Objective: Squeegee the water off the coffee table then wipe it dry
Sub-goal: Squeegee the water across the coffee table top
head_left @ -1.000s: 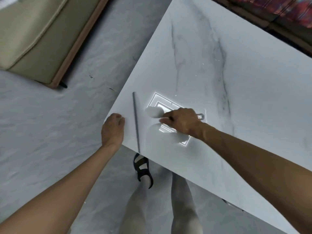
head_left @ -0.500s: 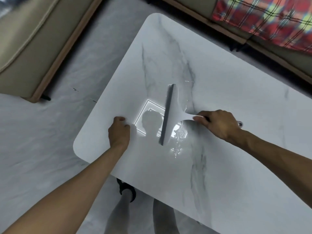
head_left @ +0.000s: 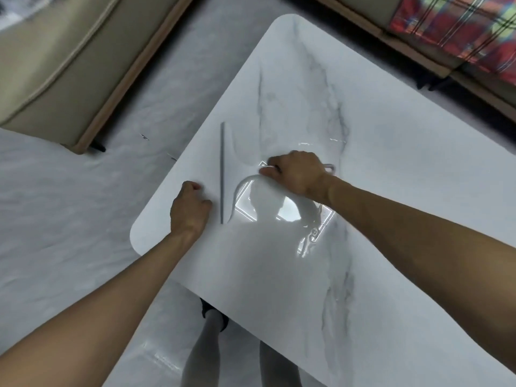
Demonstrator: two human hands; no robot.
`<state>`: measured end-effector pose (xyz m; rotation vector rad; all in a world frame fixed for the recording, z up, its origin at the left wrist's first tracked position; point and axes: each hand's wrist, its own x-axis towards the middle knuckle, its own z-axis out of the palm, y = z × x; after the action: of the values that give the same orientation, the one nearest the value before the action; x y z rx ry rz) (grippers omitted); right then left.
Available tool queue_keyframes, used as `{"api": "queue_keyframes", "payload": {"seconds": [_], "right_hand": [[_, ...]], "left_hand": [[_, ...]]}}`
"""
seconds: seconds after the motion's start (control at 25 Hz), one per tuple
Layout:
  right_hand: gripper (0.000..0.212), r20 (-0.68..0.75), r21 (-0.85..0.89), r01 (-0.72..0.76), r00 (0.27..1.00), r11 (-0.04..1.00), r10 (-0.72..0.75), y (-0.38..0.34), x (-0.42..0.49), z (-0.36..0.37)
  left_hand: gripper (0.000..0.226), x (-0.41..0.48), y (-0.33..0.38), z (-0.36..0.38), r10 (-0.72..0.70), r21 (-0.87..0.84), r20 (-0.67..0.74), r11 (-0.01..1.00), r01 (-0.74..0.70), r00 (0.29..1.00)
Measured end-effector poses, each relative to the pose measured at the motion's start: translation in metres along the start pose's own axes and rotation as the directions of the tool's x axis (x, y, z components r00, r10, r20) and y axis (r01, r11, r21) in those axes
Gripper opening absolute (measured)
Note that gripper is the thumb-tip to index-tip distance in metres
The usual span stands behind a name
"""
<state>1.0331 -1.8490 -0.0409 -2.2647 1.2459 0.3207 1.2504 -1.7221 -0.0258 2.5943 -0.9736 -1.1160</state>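
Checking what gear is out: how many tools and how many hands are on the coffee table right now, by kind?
Squeegee: 1
Hands resting on the coffee table: 2, the left hand and the right hand
Cloths: 0 in view
Total: 3

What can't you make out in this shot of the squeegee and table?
- Squeegee handle, head view: mostly covered by the right hand.
- Left hand's fingertips: curled under the knuckles.
- Table: far and right ends cut off by the frame; legs hidden beneath the top.
- Water film: its extent is unclear under glare and the person's shadow.
- No cloth is in frame.
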Motion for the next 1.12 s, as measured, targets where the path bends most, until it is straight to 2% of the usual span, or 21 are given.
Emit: {"api": "queue_keyframes", "payload": {"seconds": [0.12,0.2,0.28,0.36,0.44,0.52,0.6,0.72,0.84,0.96,1.12], "right_hand": [[0.053,-0.02,0.064,-0.216,0.976,0.974,0.217,0.077,-0.055,-0.009],[0.053,-0.022,0.098,-0.34,0.939,0.935,0.344,0.117,-0.099,-0.013],[0.051,-0.023,0.087,-0.428,0.902,0.899,0.432,0.143,-0.139,-0.015],[0.055,-0.032,0.084,-0.471,0.88,0.878,0.475,0.155,-0.169,-0.021],[0.058,-0.056,0.15,-0.461,0.879,0.875,0.473,0.159,-0.173,-0.032],[0.05,-0.123,0.24,-0.418,0.882,0.876,0.455,0.155,-0.141,-0.051],[0.041,-0.193,0.303,-0.357,0.885,0.884,0.424,0.148,-0.081,-0.072],[0.047,-0.197,0.412,-0.246,0.916,0.878,0.349,0.127,0.018,-0.098],[0.048,-0.166,0.382,-0.227,0.937,0.896,0.308,0.112,0.066,-0.102],[0.046,-0.133,0.29,-0.269,0.939,0.918,0.317,0.123,0.037,-0.088],[0.046,-0.102,0.272,-0.363,0.91,0.891,0.402,0.154,-0.081,-0.06]], "left_hand": [[0.051,0.0,0.03,0.024,0.094,0.032,0.099,0.995,-0.098,0.991],[0.058,-0.003,0.05,0.043,0.213,0.105,0.129,0.968,-0.226,0.969],[0.068,-0.002,0.069,0.062,0.343,0.284,0.146,0.884,-0.371,0.928],[0.099,0.003,0.085,0.078,0.347,0.445,0.189,0.803,-0.395,0.919],[0.126,0.011,0.097,0.09,0.306,0.542,0.208,0.755,-0.37,0.929],[0.137,0.018,0.101,0.098,0.262,0.582,0.222,0.737,-0.343,0.939],[0.14,0.026,0.1,0.103,0.228,0.595,0.245,0.732,-0.332,0.942],[0.141,0.033,0.097,0.108,0.232,0.603,0.259,0.719,-0.345,0.937],[0.14,0.034,0.096,0.109,0.245,0.614,0.266,0.702,-0.36,0.932],[0.141,0.036,0.097,0.109,0.243,0.638,0.268,0.681,-0.361,0.932],[0.142,0.038,0.099,0.11,0.224,0.656,0.279,0.666,-0.355,0.934]]}}
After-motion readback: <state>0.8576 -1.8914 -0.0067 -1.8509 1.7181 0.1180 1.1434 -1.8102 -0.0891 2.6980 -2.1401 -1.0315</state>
